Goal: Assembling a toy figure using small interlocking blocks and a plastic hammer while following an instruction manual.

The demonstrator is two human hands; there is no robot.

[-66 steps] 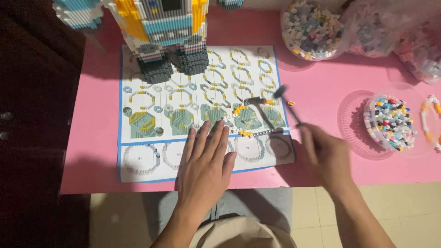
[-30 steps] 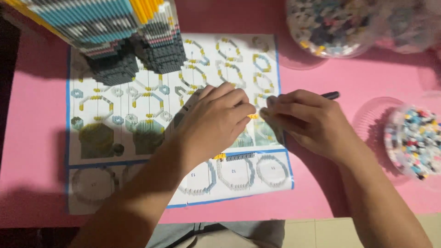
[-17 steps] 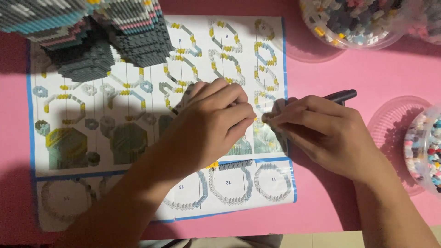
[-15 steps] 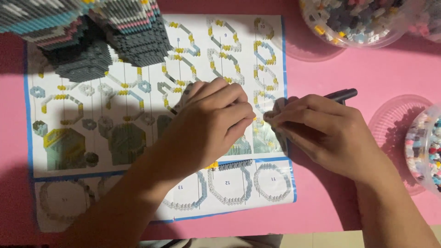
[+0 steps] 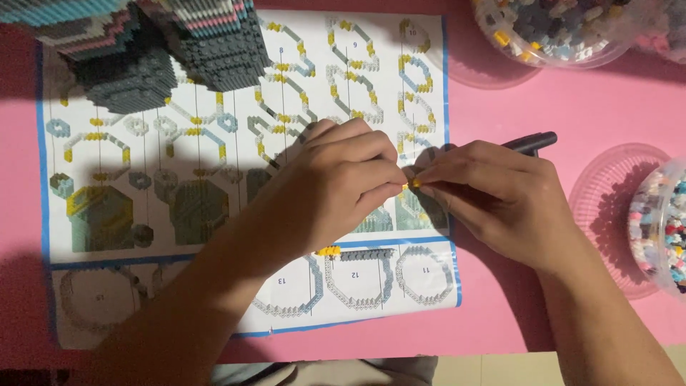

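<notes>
My left hand point(image 5: 329, 189) and my right hand point(image 5: 493, 196) meet over the printed instruction sheet point(image 5: 214, 107), fingertips pinched together on a tiny yellow brick piece point(image 5: 413, 184). A black tweezer-like tool point(image 5: 532, 142) is tucked in my right hand, its end sticking out past the knuckles. Thin rings of small grey and yellow bricks point(image 5: 361, 275) lie on the sheet just below my hands. The grey-footed brick model point(image 5: 171, 50) stands on the sheet's upper left.
A clear tub of mixed small bricks point(image 5: 550, 32) sits at the top right. Another tub of coloured bricks point(image 5: 661, 229) on a clear lid is at the right edge. The pink table point(image 5: 514, 314) ends near the bottom.
The view has closed in on the sheet. Both hands came together from apart and now pinch a small yellow piece between their fingertips; in the last half second they barely moved.
</notes>
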